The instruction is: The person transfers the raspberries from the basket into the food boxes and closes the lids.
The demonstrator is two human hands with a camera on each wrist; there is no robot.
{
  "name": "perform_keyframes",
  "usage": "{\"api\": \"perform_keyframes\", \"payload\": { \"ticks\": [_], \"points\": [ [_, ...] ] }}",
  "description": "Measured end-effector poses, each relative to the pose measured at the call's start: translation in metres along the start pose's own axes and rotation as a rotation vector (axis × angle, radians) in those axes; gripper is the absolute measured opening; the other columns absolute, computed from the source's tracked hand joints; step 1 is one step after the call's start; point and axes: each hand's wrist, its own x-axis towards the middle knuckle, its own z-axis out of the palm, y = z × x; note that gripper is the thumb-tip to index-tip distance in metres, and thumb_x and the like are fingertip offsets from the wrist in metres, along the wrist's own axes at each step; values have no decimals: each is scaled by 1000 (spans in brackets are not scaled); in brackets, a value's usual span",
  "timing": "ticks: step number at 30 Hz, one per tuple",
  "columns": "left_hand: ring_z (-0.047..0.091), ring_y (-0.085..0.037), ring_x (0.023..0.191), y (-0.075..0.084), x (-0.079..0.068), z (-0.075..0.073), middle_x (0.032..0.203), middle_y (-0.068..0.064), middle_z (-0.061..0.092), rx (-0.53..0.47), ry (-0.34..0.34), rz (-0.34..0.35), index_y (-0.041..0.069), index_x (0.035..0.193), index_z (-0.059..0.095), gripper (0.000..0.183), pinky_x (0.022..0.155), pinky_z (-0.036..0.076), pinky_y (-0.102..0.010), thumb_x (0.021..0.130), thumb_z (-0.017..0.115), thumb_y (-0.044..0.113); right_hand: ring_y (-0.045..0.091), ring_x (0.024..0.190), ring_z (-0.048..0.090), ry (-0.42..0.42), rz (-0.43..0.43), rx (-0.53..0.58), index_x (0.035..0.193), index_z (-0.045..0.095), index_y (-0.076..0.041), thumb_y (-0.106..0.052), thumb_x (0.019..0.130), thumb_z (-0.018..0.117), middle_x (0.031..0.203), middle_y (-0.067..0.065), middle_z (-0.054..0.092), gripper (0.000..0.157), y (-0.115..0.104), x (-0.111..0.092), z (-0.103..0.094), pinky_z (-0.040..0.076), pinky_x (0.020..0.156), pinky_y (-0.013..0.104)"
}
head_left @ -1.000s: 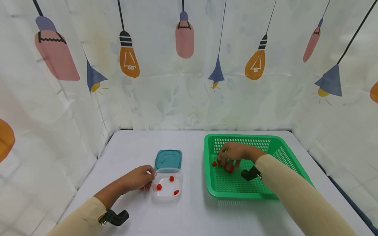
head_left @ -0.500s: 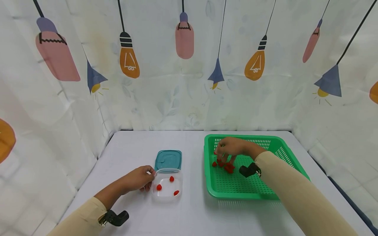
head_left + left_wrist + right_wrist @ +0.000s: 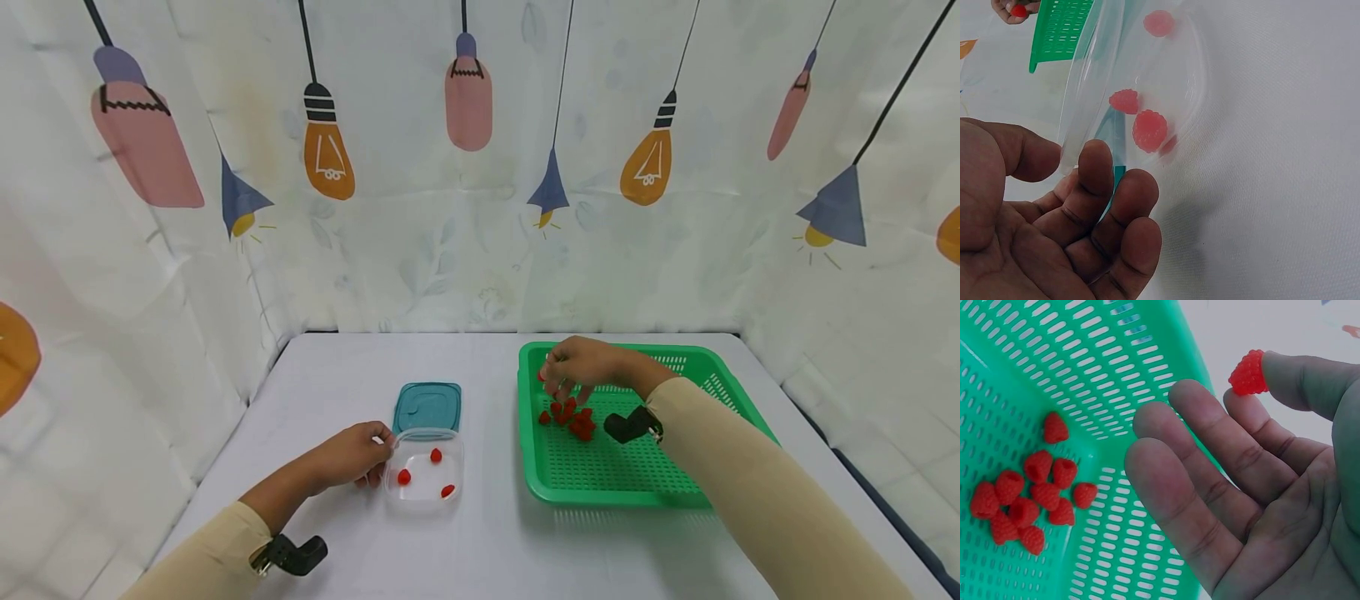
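Observation:
My right hand (image 3: 581,367) pinches a raspberry (image 3: 1249,373) between thumb and index finger, the other fingers spread loosely. It hovers over the left part of a green basket (image 3: 622,496), above several raspberries (image 3: 1024,512) lying on the basket floor. My left hand (image 3: 360,454) pinches the left rim of a clear plastic container (image 3: 418,502) between thumb and index finger; in the left wrist view the container wall (image 3: 1088,81) runs into that grip. Inside the container lie three raspberries, one of them near the front right (image 3: 447,490).
A teal lid (image 3: 427,406) lies flat just behind the container, near its back rim. White cloth covers the table (image 3: 487,550). A printed curtain (image 3: 405,258) stands behind and along both sides.
My right hand has lifted up and slightly left from the raspberry pile, carrying one raspberry, so more of the pile shows. My left hand and the container have stayed put.

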Motion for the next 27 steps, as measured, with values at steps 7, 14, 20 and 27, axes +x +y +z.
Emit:
{"api": "perform_keyframes", "payload": {
  "ticks": [7,14,20,27],
  "points": [
    [59,-24,71,0,0,0,78,-10,63,0,-1,-8,5,115,59,15,65,51,-37,103,58,14,42,108,66,8,-5,34,117,64,3,-20,106,54,108,10,72,27,-7,0,0,57,84,49],
    [59,-24,71,-1,1,0,77,-10,63,5,4,-5,5,114,59,15,65,51,-37,103,58,14,37,103,67,6,-23,41,114,63,2,-21,106,55,113,15,71,26,-12,3,-2,57,82,47],
    [58,-25,71,0,0,1,78,-10,62,9,5,-10,5,115,59,15,65,51,-37,103,58,15,36,102,67,0,-40,68,112,63,2,-21,105,55,119,19,69,25,-18,6,-3,58,81,45],
    [58,-25,71,0,0,0,78,-11,62,10,3,-7,5,115,59,16,65,51,-37,103,58,15,33,102,67,5,-61,72,107,63,0,-23,105,56,116,12,70,24,-24,6,-2,56,85,50]
  ]
}}
